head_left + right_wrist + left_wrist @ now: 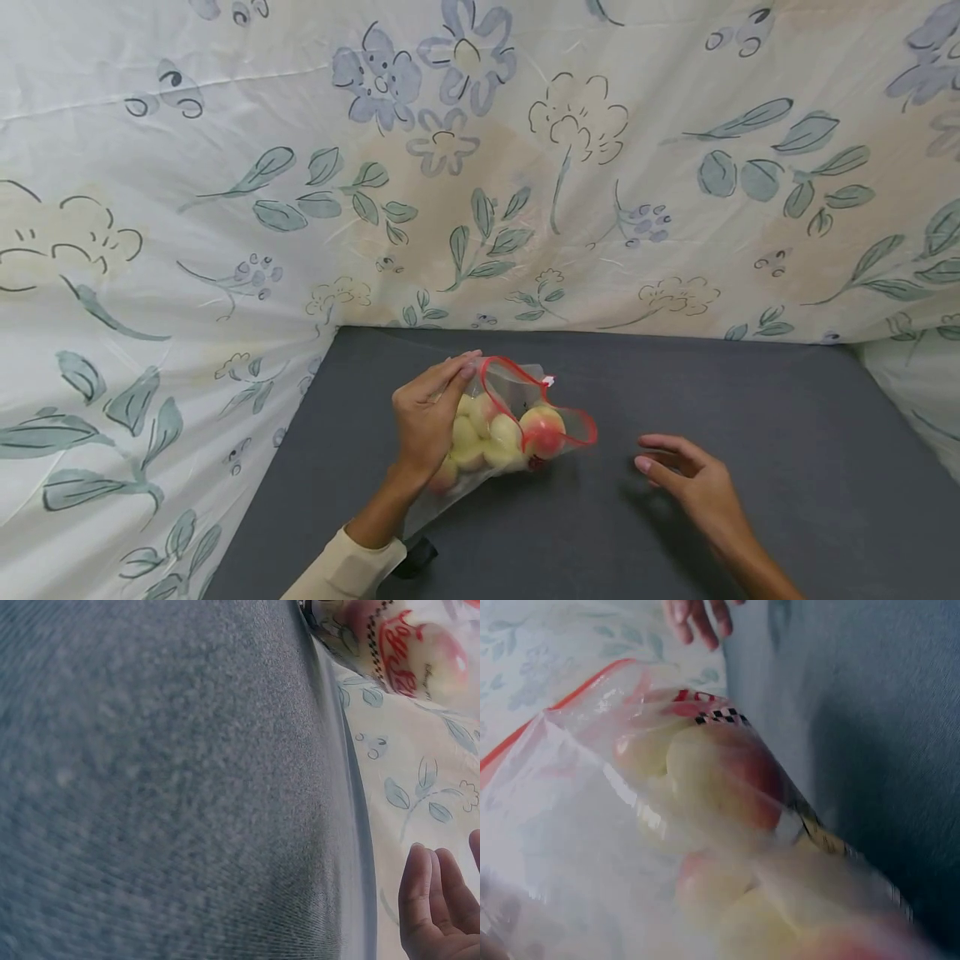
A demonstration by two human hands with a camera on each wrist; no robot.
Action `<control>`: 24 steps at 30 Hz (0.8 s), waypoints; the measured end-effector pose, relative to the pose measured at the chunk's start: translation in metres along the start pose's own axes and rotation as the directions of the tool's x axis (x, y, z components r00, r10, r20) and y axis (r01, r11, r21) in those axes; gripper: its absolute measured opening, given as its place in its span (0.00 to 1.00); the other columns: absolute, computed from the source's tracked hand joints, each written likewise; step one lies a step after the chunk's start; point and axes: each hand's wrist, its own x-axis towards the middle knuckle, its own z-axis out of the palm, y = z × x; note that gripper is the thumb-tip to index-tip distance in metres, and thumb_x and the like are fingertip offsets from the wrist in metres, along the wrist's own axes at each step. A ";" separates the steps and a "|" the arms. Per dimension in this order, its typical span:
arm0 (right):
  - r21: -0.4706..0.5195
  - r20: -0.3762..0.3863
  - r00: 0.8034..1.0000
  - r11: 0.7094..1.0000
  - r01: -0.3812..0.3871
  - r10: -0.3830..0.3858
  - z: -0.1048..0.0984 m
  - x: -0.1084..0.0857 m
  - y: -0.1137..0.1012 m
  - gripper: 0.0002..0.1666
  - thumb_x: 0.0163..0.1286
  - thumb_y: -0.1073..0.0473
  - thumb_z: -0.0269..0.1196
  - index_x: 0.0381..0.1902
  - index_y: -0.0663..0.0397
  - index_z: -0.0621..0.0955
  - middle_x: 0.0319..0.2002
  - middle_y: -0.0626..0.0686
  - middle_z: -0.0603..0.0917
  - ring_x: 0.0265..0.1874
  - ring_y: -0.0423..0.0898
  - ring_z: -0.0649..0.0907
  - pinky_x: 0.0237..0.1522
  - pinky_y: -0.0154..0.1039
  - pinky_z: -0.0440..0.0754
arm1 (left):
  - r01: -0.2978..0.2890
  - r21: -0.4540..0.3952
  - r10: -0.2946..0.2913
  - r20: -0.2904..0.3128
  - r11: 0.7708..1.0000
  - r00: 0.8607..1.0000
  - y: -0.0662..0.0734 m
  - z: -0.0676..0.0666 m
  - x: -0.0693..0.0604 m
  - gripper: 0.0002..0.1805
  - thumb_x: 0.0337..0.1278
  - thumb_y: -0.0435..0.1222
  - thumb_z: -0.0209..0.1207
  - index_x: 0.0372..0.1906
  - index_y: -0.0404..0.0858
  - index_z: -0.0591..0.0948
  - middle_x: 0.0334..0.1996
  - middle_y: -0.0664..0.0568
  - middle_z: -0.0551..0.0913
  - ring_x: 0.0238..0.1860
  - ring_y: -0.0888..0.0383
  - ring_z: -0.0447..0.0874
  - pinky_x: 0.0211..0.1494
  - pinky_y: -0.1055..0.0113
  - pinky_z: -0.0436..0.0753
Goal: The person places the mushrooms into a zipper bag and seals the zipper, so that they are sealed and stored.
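Observation:
A clear plastic zip bag (pixel 517 392) with a red zip edge and a small white slider leans on the dark tabletop, its mouth spread in a loop. Several yellow-green fruits (pixel 480 437) with red blush, like peaches or apples, fill it; one redder fruit (pixel 543 432) lies by the mouth. My left hand (pixel 429 408) pinches the bag's rim on the left side. To the right, apart from the bag, my right hand (pixel 693 483) hovers over the table with loosely bent fingers, holding nothing. In the left wrist view, red lettering and a checkered strip show on the bag (pixel 720 716).
A dark grey tabletop (pixel 570 533) stretches under both hands. White cloth with flower and leaf prints (pixel 525 208) hangs behind it and along the sides. A small black object (pixel 416 557) shows beside the left wrist's cream sleeve (pixel 348 567).

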 end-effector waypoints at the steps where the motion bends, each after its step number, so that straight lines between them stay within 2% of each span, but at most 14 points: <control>1: 0.000 0.000 1.000 1.000 0.004 -0.004 0.000 0.000 0.000 0.22 0.71 0.65 0.72 0.61 0.67 0.83 0.48 0.40 0.91 0.43 0.36 0.89 0.39 0.39 0.90 | 0.002 0.001 -0.002 -0.003 1.000 1.000 0.000 -0.001 0.001 0.12 0.64 0.23 0.68 0.52 0.30 0.90 0.48 0.40 0.92 0.54 0.56 0.92 0.71 0.60 0.81; 10: 0.009 0.005 1.000 1.000 -0.010 0.010 -0.002 -0.001 0.001 0.23 0.72 0.64 0.72 0.62 0.68 0.82 0.50 0.42 0.90 0.44 0.37 0.89 0.39 0.40 0.91 | 0.046 0.036 -0.048 0.039 0.998 0.998 0.000 -0.003 -0.001 0.12 0.67 0.27 0.69 0.53 0.35 0.91 0.49 0.47 0.93 0.54 0.55 0.92 0.72 0.59 0.80; 16: 0.016 0.004 1.000 1.000 -0.009 0.008 -0.004 0.000 0.001 0.22 0.73 0.65 0.70 0.61 0.69 0.81 0.50 0.41 0.90 0.44 0.36 0.90 0.39 0.39 0.91 | 0.063 0.054 -0.068 0.114 0.997 0.991 -0.001 0.004 -0.007 0.13 0.69 0.30 0.68 0.54 0.36 0.91 0.50 0.49 0.92 0.54 0.54 0.92 0.73 0.53 0.79; 20: 0.009 0.005 1.000 1.000 -0.013 0.013 -0.005 0.001 0.001 0.23 0.74 0.64 0.70 0.62 0.68 0.81 0.50 0.38 0.90 0.44 0.36 0.90 0.40 0.40 0.91 | 0.049 0.075 -0.061 0.168 0.996 0.984 -0.005 0.012 -0.012 0.12 0.69 0.32 0.68 0.54 0.37 0.91 0.49 0.50 0.93 0.52 0.55 0.92 0.72 0.47 0.80; 21: 0.007 0.007 1.000 1.000 -0.016 0.016 -0.006 0.001 0.001 0.23 0.74 0.64 0.70 0.62 0.69 0.81 0.49 0.37 0.90 0.44 0.35 0.90 0.40 0.40 0.91 | 0.037 0.081 -0.052 0.180 0.996 0.982 -0.006 0.014 -0.013 0.12 0.70 0.32 0.68 0.54 0.37 0.91 0.48 0.50 0.93 0.51 0.55 0.93 0.71 0.47 0.81; 24: 0.002 0.015 1.000 1.000 -0.025 0.025 -0.006 0.002 0.002 0.23 0.74 0.65 0.69 0.63 0.69 0.80 0.50 0.37 0.89 0.45 0.34 0.89 0.40 0.40 0.91 | -0.016 0.096 -0.004 0.206 0.995 0.979 -0.011 0.020 -0.016 0.12 0.69 0.31 0.68 0.54 0.37 0.91 0.45 0.49 0.94 0.41 0.55 0.93 0.56 0.55 0.89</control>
